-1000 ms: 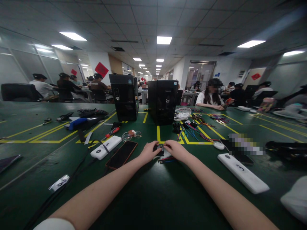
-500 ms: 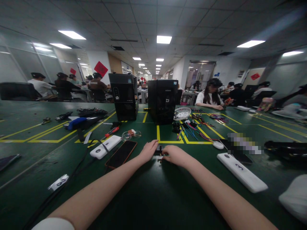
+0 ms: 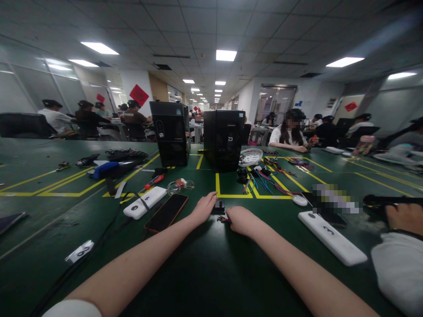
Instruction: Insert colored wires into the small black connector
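Observation:
Low over the green table, a small black box-shaped part point(image 3: 219, 207) lies between my hands. My left hand point(image 3: 204, 208) rests along its left side, fingers stretched out and close together; the thumb is hidden. On the right, my right hand point(image 3: 240, 219) is closed, its fingers curled under and largely out of sight. A short bunch of thin dark and reddish wires point(image 3: 222, 219) sticks out from its fingertips, just nearer to me than the black part. Whether the wires join the part is too small to tell.
Two black computer towers point(image 3: 169, 134) point(image 3: 225, 140) stand ahead. To the left lie a phone point(image 3: 168, 212), a white power bank point(image 3: 145, 202), glasses point(image 3: 180, 186) and a red screwdriver point(image 3: 153, 181). Coloured cables point(image 3: 264, 179), another power bank point(image 3: 332, 237) and a co-worker's hand point(image 3: 407, 219) are rightward.
My right hand has turned and its fingers have curled further under, near the wires. My left hand has barely moved. A co-worker's hand and sleeve have come in at the right edge.

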The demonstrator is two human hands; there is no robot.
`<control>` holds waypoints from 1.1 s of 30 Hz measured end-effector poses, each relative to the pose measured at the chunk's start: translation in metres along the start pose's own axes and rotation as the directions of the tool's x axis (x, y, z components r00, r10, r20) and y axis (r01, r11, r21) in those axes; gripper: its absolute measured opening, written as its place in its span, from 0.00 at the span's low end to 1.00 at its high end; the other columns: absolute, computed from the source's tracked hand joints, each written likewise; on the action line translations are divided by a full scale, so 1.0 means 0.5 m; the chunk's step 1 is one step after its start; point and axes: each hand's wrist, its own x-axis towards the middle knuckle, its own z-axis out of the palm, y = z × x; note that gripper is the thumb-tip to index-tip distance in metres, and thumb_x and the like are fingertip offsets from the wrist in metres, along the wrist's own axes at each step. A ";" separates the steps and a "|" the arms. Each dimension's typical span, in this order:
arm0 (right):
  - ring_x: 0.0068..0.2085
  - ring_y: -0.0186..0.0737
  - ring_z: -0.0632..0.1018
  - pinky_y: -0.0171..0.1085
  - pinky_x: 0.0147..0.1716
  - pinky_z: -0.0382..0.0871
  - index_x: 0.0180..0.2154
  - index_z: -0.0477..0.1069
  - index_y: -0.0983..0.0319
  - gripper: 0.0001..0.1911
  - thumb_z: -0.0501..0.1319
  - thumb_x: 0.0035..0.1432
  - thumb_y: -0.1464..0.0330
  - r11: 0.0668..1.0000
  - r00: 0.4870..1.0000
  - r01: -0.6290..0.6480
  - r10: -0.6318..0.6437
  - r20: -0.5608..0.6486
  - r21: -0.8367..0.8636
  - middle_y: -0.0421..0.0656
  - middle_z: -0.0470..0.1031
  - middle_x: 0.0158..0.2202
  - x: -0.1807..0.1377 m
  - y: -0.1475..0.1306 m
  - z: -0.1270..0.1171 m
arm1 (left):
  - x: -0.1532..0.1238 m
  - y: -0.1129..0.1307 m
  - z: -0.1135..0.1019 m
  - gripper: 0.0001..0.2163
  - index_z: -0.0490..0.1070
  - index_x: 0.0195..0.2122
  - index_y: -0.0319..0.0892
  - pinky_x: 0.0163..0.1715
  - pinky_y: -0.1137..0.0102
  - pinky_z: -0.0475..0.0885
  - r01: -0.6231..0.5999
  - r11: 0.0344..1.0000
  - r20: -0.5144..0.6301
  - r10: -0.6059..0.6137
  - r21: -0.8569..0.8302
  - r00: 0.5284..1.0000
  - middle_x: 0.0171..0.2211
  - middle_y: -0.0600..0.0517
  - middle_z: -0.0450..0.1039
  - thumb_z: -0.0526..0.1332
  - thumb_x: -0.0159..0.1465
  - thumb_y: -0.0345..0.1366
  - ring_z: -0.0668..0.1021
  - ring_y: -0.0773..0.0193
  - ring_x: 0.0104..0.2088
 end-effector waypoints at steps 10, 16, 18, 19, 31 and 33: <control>0.37 0.40 0.74 0.36 0.35 0.64 0.42 0.67 0.64 0.13 0.48 0.58 0.73 0.993 0.987 -0.020 0.038 -0.157 0.115 0.51 0.68 0.42 0.014 0.000 0.004 | 0.002 -0.008 0.001 0.21 0.57 0.54 0.44 0.50 0.66 0.63 0.030 0.985 -0.028 -0.036 -0.167 0.999 0.45 0.49 0.69 0.37 0.66 0.46 0.71 0.61 0.48; 0.43 0.43 0.73 0.36 0.38 0.62 0.57 0.53 0.62 0.23 0.49 0.60 0.66 0.987 0.960 -0.032 0.073 -0.269 0.154 0.50 0.71 0.44 0.022 0.008 0.005 | 0.009 -0.026 0.013 0.22 0.58 0.54 0.42 0.50 0.67 0.63 -0.006 0.967 -0.060 -0.010 -0.254 0.998 0.44 0.49 0.70 0.37 0.66 0.46 0.71 0.62 0.47; 0.42 0.44 0.74 0.36 0.38 0.62 0.58 0.50 0.60 0.26 0.51 0.59 0.64 0.991 0.973 0.003 0.028 -0.231 0.131 0.50 0.72 0.43 0.024 0.006 0.015 | 0.009 -0.026 0.014 0.22 0.58 0.54 0.43 0.51 0.66 0.63 -0.008 0.966 -0.063 -0.009 -0.257 0.998 0.44 0.49 0.70 0.37 0.66 0.46 0.71 0.62 0.48; 0.41 0.44 0.74 0.36 0.38 0.62 0.57 0.51 0.60 0.26 0.52 0.58 0.64 0.993 0.977 0.017 0.009 -0.212 0.121 0.49 0.73 0.42 0.024 0.005 0.019 | 0.009 -0.025 0.013 0.22 0.57 0.54 0.43 0.51 0.66 0.63 -0.007 0.967 -0.061 -0.009 -0.255 0.998 0.44 0.49 0.70 0.37 0.66 0.46 0.71 0.62 0.48; 0.41 0.48 0.75 0.39 0.34 0.65 0.50 0.58 0.64 0.24 0.57 0.52 0.64 0.902 0.903 -0.422 0.427 -0.041 0.096 0.53 0.73 0.40 0.008 0.121 0.001 | -0.001 0.001 -0.003 0.23 0.56 0.56 0.42 0.53 0.65 0.62 0.030 0.983 -0.022 -0.035 -0.182 0.999 0.53 0.46 0.64 0.38 0.66 0.47 0.67 0.60 0.53; 0.42 0.48 0.75 0.40 0.35 0.65 0.49 0.60 0.64 0.24 0.57 0.51 0.62 0.843 0.848 -0.528 0.529 0.017 0.105 0.53 0.72 0.41 0.001 0.155 0.000 | -0.004 0.003 -0.007 0.23 0.56 0.56 0.43 0.53 0.64 0.62 0.030 0.983 -0.002 -0.031 -0.182 1.000 0.54 0.46 0.63 0.38 0.66 0.47 0.67 0.60 0.54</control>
